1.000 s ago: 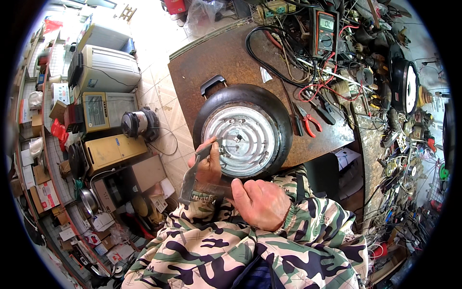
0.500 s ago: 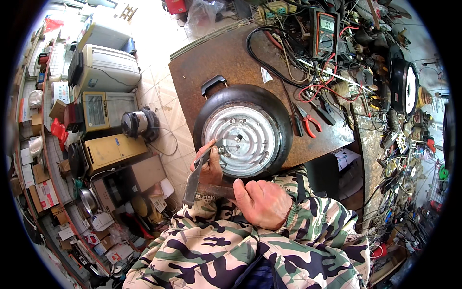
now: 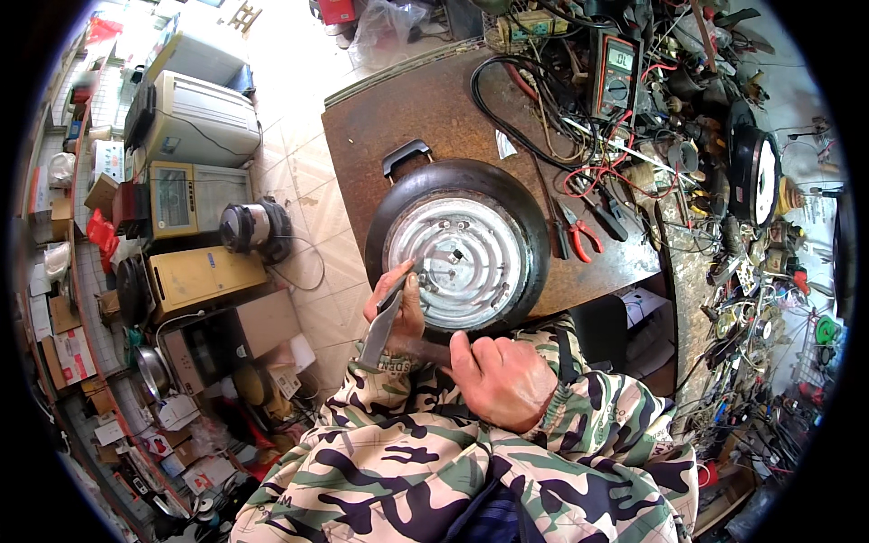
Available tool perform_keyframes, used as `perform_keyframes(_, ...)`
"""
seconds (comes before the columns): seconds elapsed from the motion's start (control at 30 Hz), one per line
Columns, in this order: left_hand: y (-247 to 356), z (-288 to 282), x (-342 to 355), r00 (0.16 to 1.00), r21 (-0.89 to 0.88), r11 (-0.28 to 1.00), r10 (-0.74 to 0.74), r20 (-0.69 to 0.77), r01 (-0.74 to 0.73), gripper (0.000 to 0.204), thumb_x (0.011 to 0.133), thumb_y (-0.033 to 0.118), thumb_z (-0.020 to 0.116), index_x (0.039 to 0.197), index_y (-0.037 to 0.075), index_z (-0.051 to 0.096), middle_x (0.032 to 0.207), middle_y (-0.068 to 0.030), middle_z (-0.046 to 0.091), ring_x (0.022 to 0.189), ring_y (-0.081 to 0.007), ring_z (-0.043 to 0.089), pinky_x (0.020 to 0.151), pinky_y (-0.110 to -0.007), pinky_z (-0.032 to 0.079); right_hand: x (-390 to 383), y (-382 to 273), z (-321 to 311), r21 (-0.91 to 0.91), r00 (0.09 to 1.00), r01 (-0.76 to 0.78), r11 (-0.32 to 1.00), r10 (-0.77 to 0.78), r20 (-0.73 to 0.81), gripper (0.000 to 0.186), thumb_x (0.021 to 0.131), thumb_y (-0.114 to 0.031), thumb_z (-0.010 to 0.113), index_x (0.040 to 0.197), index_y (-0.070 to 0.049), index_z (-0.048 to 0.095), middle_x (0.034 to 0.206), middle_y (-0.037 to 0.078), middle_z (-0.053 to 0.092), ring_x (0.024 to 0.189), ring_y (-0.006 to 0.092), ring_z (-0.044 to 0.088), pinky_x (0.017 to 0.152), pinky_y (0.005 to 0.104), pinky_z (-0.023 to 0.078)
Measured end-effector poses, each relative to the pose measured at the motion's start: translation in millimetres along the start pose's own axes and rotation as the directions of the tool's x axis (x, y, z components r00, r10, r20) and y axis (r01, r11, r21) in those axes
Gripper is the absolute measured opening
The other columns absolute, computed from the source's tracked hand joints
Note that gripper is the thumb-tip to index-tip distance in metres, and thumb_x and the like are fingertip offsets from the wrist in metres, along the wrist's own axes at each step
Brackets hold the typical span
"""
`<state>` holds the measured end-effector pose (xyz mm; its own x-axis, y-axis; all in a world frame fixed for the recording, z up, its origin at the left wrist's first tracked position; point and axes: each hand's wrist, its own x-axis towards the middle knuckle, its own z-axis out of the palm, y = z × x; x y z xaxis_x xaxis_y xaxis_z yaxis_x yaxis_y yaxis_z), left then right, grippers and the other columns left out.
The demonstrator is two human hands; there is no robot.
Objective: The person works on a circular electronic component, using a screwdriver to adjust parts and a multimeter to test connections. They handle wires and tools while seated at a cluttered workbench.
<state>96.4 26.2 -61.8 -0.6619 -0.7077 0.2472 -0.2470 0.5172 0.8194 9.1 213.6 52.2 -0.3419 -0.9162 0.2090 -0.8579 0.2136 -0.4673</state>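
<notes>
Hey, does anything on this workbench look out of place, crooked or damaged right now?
Nothing looks broken or spilled. The round black pan with the ribbed metal base lies upside down at the near edge of the brown workbench, where the left hand holds a grey metal tool against it. Tangled cables crowd the bench's right side.

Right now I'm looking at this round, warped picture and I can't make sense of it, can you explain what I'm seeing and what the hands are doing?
A camera worn on a person's head looks down; its fisheye lens bends the edges. Both bare hands come out of camouflage sleeves. The left hand holds a slim metal tool against the silvery underside of a round black pan lying upside down on a brown bench. The right hand rests at the pan's near rim. Beside it lie red pliers, tangled wires and a meter.
</notes>
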Motion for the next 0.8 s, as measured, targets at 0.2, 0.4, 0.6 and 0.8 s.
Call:
perform_keyframes(0.2,0,5,1,0.997,-0.004,0.998,0.067,-0.022,-0.068,0.017,0.099,0.005,0.065,0.11,-0.005,0.071,0.098,-0.0184,0.075,0.089,-0.0272,0.075,0.079,-0.034,0.058,5,-9,-7,-0.061,0.999,0.048,0.997,-0.05,-0.016,0.038,0.085,-0.015,0.065,0.118,0.005,0.064,0.076,0.002,0.049,0.066,0.015,0.053,0.051,0.0288,0.045)
perform_keyframes(0.4,-1,5,4,0.991,0.011,0.992,0.128,-0.041,-0.128,0.016,0.098,0.004,0.066,0.11,-0.005,0.072,0.098,-0.0186,0.075,0.087,-0.0267,0.075,0.078,-0.034,0.059,7,-13,-7,0.109,0.993,-0.024,0.994,0.037,-0.115,0.043,0.081,-0.017,0.078,0.115,0.005,0.062,0.083,0.008,0.053,0.068,0.0228,0.057,0.057,0.0349,0.047)
perform_keyframes(0.6,-3,5,5,0.991,0.014,0.991,0.134,-0.031,-0.133,0.014,0.096,0.003,0.068,0.107,-0.006,0.072,0.097,-0.02,0.075,0.086,-0.0309,0.075,0.078,-0.036,0.059,3,-17,0,0.038,0.992,0.016,0.999,-0.011,-0.123,0.03,0.082,-0.015,0.068,0.105,0.003,0.061,0.094,0.014,0.059,0.074,0.0228,0.06,0.062,0.035,0.055)
perform_keyframes(0.8,-2,5,1,0.993,-0.005,0.994,0.112,-0.041,-0.113,0.019,0.1,0.008,0.065,0.113,-0.004,0.072,0.099,-0.0151,0.076,0.085,-0.0203,0.073,0.08,-0.031,0.057,8,-17,-8,-0.151,0.992,0.078,0.985,-0.092,-0.087,0.038,0.084,-0.015,0.065,0.116,0.004,0.063,0.094,0.015,0.06,0.07,0.0183,0.053,0.055,0.0314,0.045)
